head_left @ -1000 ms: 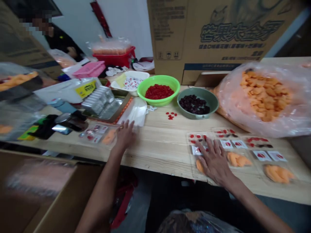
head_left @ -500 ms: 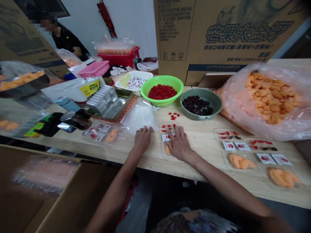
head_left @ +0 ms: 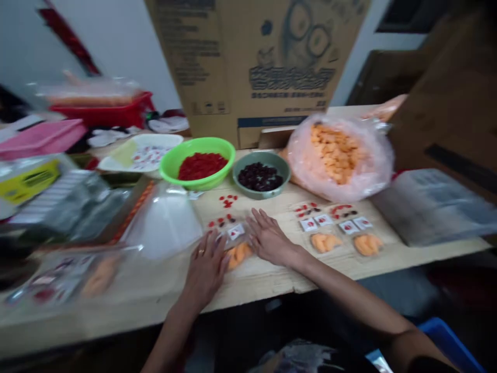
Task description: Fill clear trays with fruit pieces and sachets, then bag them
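Lying flat: clear tray (head_left: pixel 235 242), orange pieces (head_left: pixel 239 253)

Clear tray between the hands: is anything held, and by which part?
The left hand is at the left side of the clear tray, the right hand at its right; whether either grips it cannot be told.

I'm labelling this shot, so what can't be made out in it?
Head view: left part of the clear tray, covered by the left hand.
Head view: small print on the large carton, blurred.
Head view: left end of the pink basket, cut by the edge.
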`<state>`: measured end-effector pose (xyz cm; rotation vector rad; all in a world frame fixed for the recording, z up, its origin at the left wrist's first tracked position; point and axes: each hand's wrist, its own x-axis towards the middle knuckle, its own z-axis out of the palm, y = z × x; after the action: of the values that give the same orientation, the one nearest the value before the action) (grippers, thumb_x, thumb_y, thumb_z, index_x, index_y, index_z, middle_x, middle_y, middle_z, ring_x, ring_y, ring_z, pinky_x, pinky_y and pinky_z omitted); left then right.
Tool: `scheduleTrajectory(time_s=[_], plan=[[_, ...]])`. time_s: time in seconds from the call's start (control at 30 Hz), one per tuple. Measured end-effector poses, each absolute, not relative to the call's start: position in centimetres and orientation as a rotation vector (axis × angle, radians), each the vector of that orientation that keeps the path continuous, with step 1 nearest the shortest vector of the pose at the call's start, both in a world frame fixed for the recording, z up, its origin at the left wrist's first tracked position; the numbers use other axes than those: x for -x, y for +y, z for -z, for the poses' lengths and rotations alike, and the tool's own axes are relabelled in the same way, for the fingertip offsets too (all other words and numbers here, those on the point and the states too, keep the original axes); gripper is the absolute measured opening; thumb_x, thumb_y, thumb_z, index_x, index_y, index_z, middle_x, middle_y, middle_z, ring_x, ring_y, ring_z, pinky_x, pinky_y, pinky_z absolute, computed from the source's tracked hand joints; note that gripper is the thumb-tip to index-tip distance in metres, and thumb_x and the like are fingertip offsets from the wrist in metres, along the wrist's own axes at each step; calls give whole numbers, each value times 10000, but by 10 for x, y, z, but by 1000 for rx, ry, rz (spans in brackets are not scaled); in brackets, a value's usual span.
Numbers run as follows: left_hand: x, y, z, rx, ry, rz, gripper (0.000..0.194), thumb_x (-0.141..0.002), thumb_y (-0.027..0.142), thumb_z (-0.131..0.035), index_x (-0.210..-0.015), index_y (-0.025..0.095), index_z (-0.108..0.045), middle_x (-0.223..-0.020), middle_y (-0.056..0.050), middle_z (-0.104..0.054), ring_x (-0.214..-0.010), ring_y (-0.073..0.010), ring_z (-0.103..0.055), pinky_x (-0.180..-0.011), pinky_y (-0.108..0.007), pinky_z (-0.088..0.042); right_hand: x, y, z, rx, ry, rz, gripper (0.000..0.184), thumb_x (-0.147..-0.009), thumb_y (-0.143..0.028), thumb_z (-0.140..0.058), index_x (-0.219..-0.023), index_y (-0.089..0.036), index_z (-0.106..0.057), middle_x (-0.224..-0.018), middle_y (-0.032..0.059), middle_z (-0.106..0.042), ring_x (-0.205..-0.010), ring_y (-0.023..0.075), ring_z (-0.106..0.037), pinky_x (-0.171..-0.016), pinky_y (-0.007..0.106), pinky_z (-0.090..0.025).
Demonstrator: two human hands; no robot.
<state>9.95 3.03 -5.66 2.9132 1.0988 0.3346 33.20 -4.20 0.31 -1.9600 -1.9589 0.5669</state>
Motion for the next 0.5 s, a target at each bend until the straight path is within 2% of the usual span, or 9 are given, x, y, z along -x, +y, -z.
scheduleTrajectory(time_s=[0.17,0.27,0.37,0.43,0.5], plan=[[-119,41,87,-2978,986,-390,696,-921,507,-435,-1524,162,-397,-1577,-160,-374,-1466,-388,-318,-1127,-553,-364,-424,-84,-46,2236,-1647,-90,548,-944,-225,-472,-1474,-88,-458,-1593,236,-289,-1472,341,-277,-1155,526,-296],[-123,45,106,-2990,944,-559,773,-914,489,-422,-1601,220,-190,-1586,-147,-362,-1469,-395,-311,-1105,-580,-386,-490,-116,-73,2435,-1376,232,507,-941,-232,-458,-1418,-72,-518,-1528,250,-388,-1399,343,-387,-1116,491,-354],[-120,52,118,-3000,842,-727,856,-895,462,-443,-1606,289,-1,-1611,-115,-320,-1488,-377,-278,-1102,-590,-394,-556,-160,-99,2668,-1002,482,466,-941,-243,-433,-1354,-74,-568,-1448,258,-470,-1313,371,-459,-1042,509,-402],[-118,59,124,-3011,805,-751,862,-887,458,-450,-1604,302,0,-1601,-116,-341,-1470,-384,-315,-1081,-601,-410,-593,-194,-111,2826,-701,558,456,-954,-275,-423,-1331,-73,-580,-1391,267,-510,-1283,402,-469,-997,543,-412],[-119,66,127,-3027,807,-740,840,-892,457,-438,-1607,292,-30,-1572,-132,-391,-1435,-394,-376,-1054,-604,-427,-618,-224,-117,2955,-480,489,458,-975,-324,-435,-1321,-70,-594,-1336,280,-542,-1257,431,-483,-950,572,-424]])
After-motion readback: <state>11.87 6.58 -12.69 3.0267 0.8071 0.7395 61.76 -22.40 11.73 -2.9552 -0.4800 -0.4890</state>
